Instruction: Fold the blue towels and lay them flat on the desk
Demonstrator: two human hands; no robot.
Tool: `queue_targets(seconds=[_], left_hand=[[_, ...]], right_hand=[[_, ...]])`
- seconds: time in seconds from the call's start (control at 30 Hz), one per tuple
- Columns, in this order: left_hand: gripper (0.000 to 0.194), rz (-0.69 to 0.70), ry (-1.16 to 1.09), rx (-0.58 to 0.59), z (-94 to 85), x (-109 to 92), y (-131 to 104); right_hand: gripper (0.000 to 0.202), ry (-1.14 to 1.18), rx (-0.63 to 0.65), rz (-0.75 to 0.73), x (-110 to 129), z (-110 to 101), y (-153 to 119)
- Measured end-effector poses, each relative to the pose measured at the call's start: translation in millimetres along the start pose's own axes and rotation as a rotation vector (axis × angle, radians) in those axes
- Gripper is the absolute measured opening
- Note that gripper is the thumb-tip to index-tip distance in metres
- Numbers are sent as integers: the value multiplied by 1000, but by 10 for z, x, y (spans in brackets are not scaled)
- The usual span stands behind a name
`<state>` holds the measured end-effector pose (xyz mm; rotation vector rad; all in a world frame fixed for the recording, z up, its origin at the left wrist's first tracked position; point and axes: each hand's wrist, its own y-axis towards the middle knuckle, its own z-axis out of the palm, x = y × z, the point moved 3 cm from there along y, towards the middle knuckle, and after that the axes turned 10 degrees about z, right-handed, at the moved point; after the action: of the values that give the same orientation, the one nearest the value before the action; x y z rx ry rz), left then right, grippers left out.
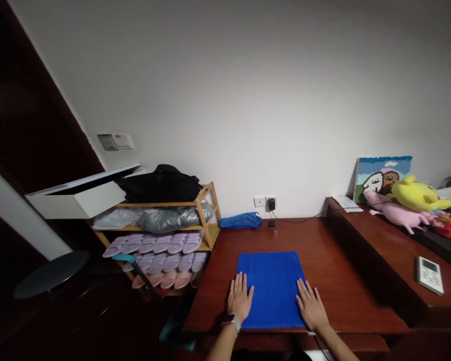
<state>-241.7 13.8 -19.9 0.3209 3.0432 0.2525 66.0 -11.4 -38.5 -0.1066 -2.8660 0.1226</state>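
A blue cloth lies spread flat as a near square on the brown wooden table, close to its front edge. My left hand rests flat at the cloth's left edge, fingers stretched forward, a watch on its wrist. On the opposite side my right hand lies open, its fingertips over the right edge. Neither hand grips anything. Farther back, against the wall, sits another blue cloth, bunched into a long bundle.
Left of the table stands a wooden rack with slippers and a black bag. A raised ledge at right carries plush toys, a picture and a white remote. A charger is plugged into the wall.
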Motion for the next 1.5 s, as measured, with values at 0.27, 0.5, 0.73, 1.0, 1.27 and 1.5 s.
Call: queue_targets(seconds=[0.27, 0.5, 0.73, 1.0, 1.27, 1.5], left_hand=[[59, 362, -216, -5, 174, -1514, -53], [61, 210, -131, 52, 177, -895, -300], [63, -9, 20, -15, 161, 161, -854], [67, -15, 9, 55, 85, 166, -836], [62, 205, -118, -50, -131, -1065, -315], [58, 342, -228, 57, 148, -1732, -157]], right_hand=[[64, 55, -64, -21, -90, 162, -235], [65, 32, -69, -5, -68, 119, -223], [65, 31, -141, 53, -67, 251, -293], [64, 47, -186, 16, -88, 347, -394], [63, 32, -217, 5, -66, 328, -384], [61, 49, -207, -32, -107, 394, -370]])
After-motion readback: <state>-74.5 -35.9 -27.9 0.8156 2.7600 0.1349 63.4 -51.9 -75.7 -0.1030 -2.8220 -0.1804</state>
